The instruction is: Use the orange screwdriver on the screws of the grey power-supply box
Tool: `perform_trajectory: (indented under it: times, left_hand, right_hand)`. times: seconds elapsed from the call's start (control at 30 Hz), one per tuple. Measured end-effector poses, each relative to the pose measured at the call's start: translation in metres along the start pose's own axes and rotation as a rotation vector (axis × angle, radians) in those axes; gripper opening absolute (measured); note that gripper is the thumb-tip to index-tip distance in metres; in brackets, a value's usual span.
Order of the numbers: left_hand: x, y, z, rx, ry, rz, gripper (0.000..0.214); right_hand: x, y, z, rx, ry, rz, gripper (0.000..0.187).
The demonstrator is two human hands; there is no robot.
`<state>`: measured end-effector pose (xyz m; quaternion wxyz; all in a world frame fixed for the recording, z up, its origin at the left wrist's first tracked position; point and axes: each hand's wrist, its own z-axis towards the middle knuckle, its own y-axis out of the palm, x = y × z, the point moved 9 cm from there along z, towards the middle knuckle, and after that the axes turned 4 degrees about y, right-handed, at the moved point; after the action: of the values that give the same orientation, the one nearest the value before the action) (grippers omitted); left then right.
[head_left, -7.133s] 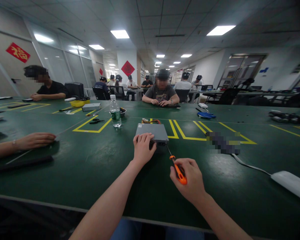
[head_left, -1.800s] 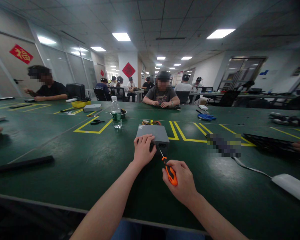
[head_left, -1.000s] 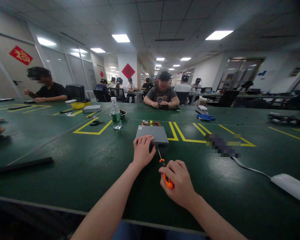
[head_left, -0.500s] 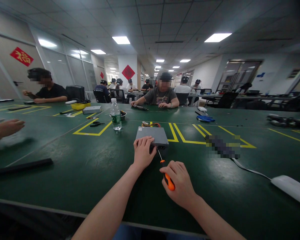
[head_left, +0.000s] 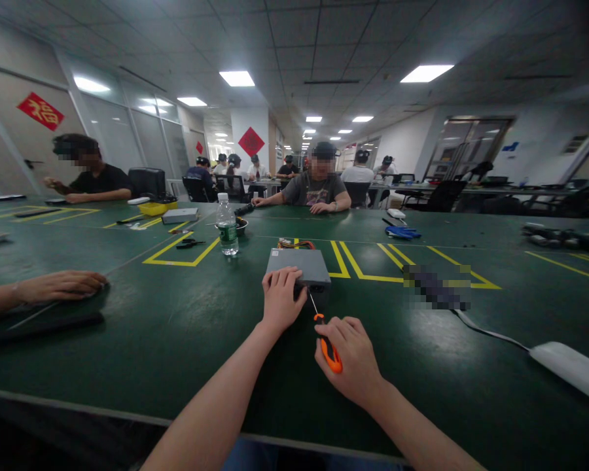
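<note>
Lg green tabletop [head_left: 177,350] w/ yellow lines [head_left: 169,263]; tiled ceiling [head_left: 294,39], bright rect. panel lights [head_left: 237,78]. Glass partitions [head_left: 112,131] on L, white wall [head_left: 402,137] + metal-framed doors [head_left: 464,150] on R. White pillar [head_left: 250,116] in bkgd (red diamond sign [head_left: 251,141] on it), black chairs [head_left: 147,182] behind tabletop.

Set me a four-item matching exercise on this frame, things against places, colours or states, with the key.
Things:
1. screwdriver
2. metal box
3. water bottle
4. plastic tub

Descriptions:
A. upright, with a white cap and a green label
B. yellow, well beyond the wearer's reach on the left side of the picture
C. held in the right hand, orange and black at the handle
D. grey, with the left hand on its top and near edge

Right pairs: 1-C, 2-D, 3-A, 4-B.
</note>
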<state>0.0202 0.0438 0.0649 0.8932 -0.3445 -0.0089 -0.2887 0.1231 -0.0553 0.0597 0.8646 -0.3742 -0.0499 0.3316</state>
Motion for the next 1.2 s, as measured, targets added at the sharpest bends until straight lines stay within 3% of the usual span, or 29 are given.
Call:
perform_trajectory:
  times: [0.27,0.73,1.2]
  left_hand:
    - [0.002,-0.001,0.0,-0.011,0.004,0.017,0.028]
    - [0.002,-0.002,0.0,-0.012,0.013,0.03,0.029]
    - [0.001,0.0,-0.001,-0.017,0.018,0.026,0.029]
  right_hand:
    - [0.001,0.014,0.0,-0.135,0.013,-0.026,0.02]
    - [0.021,-0.034,-0.003,0.178,0.066,0.022,0.007]
    - [0.025,-0.031,-0.003,0.153,0.084,0.001,0.009]
